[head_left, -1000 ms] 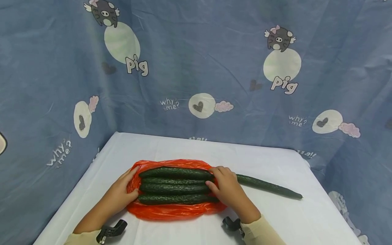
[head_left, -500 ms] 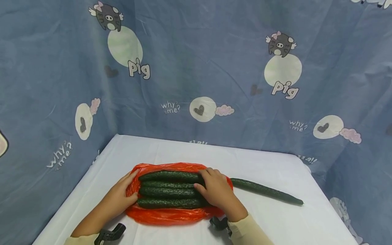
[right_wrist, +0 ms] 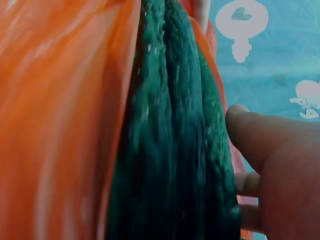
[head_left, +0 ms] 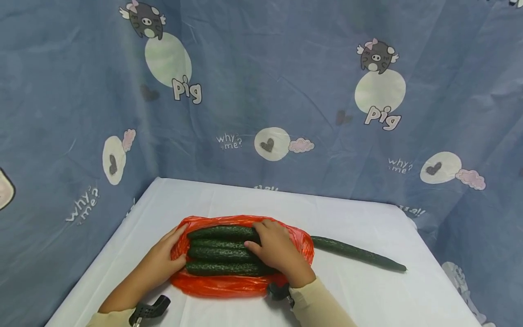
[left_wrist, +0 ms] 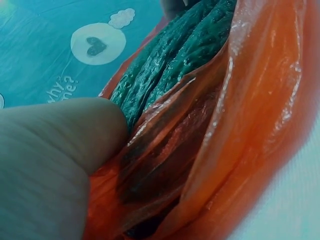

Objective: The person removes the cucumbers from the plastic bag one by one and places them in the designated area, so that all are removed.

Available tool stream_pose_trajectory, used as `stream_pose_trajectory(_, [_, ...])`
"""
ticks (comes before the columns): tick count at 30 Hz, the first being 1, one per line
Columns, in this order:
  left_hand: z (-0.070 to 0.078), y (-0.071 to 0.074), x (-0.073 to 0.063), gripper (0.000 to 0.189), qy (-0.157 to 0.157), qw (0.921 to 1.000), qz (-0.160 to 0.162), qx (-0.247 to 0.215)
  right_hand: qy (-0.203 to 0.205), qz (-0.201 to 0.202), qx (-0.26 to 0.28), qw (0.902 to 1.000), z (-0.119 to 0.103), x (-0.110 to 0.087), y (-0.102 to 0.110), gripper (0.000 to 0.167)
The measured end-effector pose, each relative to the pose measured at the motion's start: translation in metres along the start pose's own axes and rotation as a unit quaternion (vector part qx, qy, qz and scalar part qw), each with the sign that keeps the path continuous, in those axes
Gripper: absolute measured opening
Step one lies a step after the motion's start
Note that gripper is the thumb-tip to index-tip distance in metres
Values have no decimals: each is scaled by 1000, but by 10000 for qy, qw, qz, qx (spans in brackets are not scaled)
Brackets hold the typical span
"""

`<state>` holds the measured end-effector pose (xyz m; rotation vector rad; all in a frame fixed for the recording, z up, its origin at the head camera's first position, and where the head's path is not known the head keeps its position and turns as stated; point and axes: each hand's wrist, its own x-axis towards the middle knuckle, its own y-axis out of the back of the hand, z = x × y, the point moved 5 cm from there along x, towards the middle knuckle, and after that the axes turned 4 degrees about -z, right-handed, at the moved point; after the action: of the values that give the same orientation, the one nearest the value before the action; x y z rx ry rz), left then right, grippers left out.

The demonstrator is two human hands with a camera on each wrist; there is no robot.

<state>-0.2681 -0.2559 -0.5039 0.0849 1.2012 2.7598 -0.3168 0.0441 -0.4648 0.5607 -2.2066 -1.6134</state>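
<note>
Several dark green cucumbers lie side by side in a red plastic bag whose open top faces up. My left hand holds the bag's left end, thumb at the near side and fingers at the far side. In the left wrist view the thumb rests against the crumpled film. My right hand lies over the right part of the cucumbers. In the right wrist view its thumb stands off from the cucumbers, fingers reaching down their far side; the fingertips are hidden.
One more cucumber lies outside the bag to the right, slanting toward the table's right edge. A white cloth covers the table. A blue printed curtain hangs behind and at both sides.
My right hand has slid left along the cucumbers from the bag's right end, uncovering the red film there. My left hand has stayed at the left end. The loose cucumber has not moved.
</note>
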Motion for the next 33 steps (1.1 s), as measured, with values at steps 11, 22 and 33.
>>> stream_pose_trajectory(11, [3,-1,1,90,-88,9999,7,53,-137,28,61,9999,-18,12,-12,68])
stream_pose_trajectory(22, [1,0,-1,89,-138,9998,71,112,-252,-39,177,9995,-29,22,-20,77])
stream_pose_trajectory(33, [2,0,-1,88,-172,9997,81,131,-478,518,90,9975,-30,26,-26,55])
